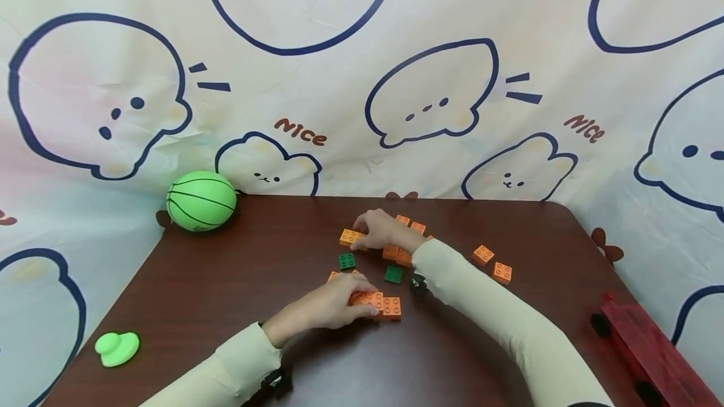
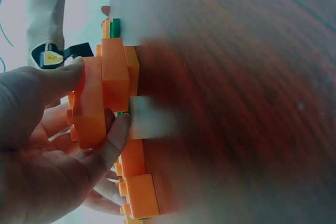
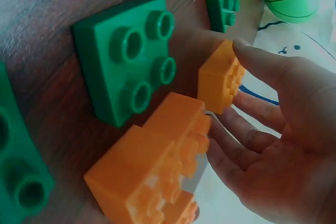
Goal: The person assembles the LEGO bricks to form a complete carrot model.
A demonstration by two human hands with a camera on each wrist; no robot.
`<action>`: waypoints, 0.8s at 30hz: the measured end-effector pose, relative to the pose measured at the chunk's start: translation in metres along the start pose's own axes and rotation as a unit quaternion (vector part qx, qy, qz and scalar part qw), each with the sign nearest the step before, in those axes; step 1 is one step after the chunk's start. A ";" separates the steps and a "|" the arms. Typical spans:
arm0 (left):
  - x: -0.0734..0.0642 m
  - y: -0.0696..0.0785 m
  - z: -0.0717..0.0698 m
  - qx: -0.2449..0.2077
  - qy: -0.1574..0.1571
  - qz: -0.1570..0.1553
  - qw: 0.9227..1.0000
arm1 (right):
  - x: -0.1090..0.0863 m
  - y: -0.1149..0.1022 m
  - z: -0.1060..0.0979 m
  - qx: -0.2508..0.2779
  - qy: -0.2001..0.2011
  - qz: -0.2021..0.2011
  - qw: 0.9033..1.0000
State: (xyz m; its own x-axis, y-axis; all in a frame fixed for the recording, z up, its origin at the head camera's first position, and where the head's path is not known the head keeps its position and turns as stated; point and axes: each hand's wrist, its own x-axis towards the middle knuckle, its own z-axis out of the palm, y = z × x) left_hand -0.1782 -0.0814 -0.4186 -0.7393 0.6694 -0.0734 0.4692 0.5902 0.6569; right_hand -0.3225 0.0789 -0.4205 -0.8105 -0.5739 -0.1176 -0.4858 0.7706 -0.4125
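Note:
My left hand (image 1: 334, 300) grips an orange building brick (image 2: 90, 108) between thumb and fingers; it lies against another orange brick (image 2: 114, 72). In the head view this orange pair (image 1: 390, 308) is low over the brown table. Farther out, my right hand (image 1: 386, 231) pinches a yellow-orange brick (image 3: 218, 77), its thumb at one end and fingers at the other. Between the hands lie two green bricks (image 1: 347, 261) (image 1: 393, 274). Orange bricks (image 1: 391, 252) sit under the right wrist, and more orange (image 1: 334, 276) shows partly hidden behind the left hand.
Two orange bricks (image 1: 483, 255) (image 1: 502, 272) lie apart to the right. A green ball (image 1: 202, 201) sits at the far left corner and a light green toy (image 1: 117, 348) at the near left. A red toy vehicle (image 1: 656, 344) stands along the table's (image 1: 237, 281) right edge.

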 end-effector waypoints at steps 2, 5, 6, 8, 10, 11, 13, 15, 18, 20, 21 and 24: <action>0.000 0.000 0.001 -0.001 -0.003 -0.004 1.000 | 0.002 0.001 0.005 -0.003 -0.005 -0.011 1.000; 0.001 -0.002 0.002 0.004 -0.002 -0.003 1.000 | 0.005 0.002 0.009 -0.005 0.002 -0.027 1.000; 0.001 -0.002 0.001 0.006 -0.002 -0.002 1.000 | 0.005 0.002 0.008 -0.002 0.004 -0.028 1.000; 0.002 -0.003 0.000 0.012 -0.003 0.000 1.000 | 0.004 0.003 0.007 0.005 0.011 -0.032 0.999; 0.003 -0.003 -0.001 0.010 -0.006 -0.002 1.000 | 0.000 0.005 0.002 0.019 0.019 -0.034 0.999; 0.003 -0.003 -0.001 0.011 -0.008 -0.002 1.000 | -0.003 0.006 -0.001 0.028 0.023 -0.035 0.999; 0.004 -0.004 -0.001 0.009 -0.010 -0.001 1.000 | -0.012 0.007 -0.009 0.040 0.032 -0.043 0.998; 0.004 -0.004 -0.001 0.004 -0.009 -0.001 1.000 | -0.024 0.007 -0.018 0.056 0.039 -0.048 0.996; 0.003 -0.005 -0.002 -0.003 -0.008 0.005 1.000 | -0.046 0.007 -0.032 0.065 0.044 -0.060 0.995; 0.003 -0.006 -0.002 -0.007 -0.008 0.007 1.000 | -0.063 0.008 -0.040 0.066 0.046 -0.070 0.994; 0.003 -0.006 -0.002 -0.008 -0.009 0.008 1.000 | -0.072 0.009 -0.042 0.065 0.047 -0.079 0.994; 0.005 -0.006 -0.001 -0.008 -0.010 0.012 1.000 | -0.098 0.013 -0.045 0.067 0.046 -0.093 0.992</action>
State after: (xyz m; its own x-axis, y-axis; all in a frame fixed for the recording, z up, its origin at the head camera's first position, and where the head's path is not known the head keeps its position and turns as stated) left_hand -0.1854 -0.0815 -0.4218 -0.7177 0.6926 -0.0729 0.4789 0.5668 0.6704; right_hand -0.2638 0.1580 -0.3736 -0.7399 -0.6706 0.0533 -0.5875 0.6056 -0.5368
